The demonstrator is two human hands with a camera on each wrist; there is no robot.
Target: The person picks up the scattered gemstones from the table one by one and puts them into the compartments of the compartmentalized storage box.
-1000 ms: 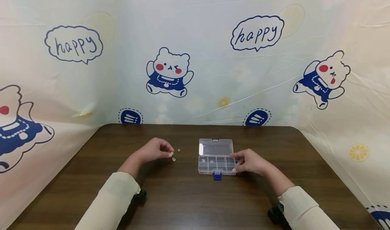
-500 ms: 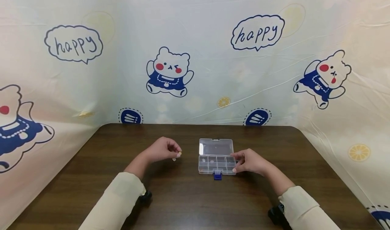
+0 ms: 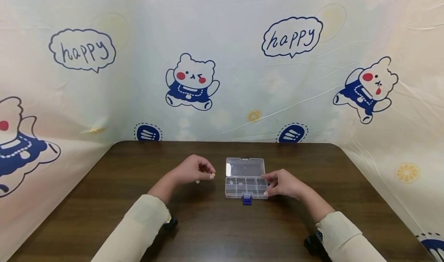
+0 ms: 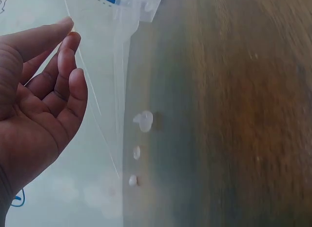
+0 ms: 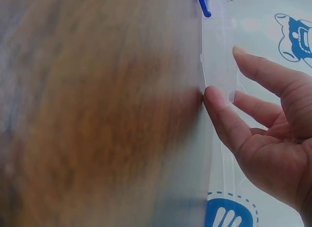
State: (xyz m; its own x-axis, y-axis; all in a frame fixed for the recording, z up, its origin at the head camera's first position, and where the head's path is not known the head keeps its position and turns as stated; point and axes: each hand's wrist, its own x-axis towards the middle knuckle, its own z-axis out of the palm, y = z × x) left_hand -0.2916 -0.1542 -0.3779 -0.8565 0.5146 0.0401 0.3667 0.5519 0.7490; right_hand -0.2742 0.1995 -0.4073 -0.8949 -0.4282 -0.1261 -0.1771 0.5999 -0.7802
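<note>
My left hand (image 3: 194, 170) is left of the box and above the table, pinching a tiny yellowish piece (image 3: 213, 174) between thumb and index finger. Its exact kind is too small to tell. Below that hand lies a small whitish piece (image 3: 197, 182); the left wrist view has several small translucent pieces (image 4: 145, 121) on the tabletop. A clear plastic compartment box (image 3: 246, 192) stands with its lid (image 3: 245, 167) raised and a blue latch (image 3: 247, 200) in front. At the box's right end, my right hand (image 3: 286, 183) grips it between thumb and fingers.
Small pale pieces (image 3: 241, 184) sit in the box's back-left compartments. The brown wooden table (image 3: 222, 231) ends at a printed curtain (image 3: 236, 81) behind. A dark wrist device (image 3: 313, 243) is strapped under the right sleeve (image 3: 347, 235).
My left hand has moved right toward the box with the yellowish piece pinched in it. The pale piece farther back is no longer visible in the head view. My right hand has stayed put.
</note>
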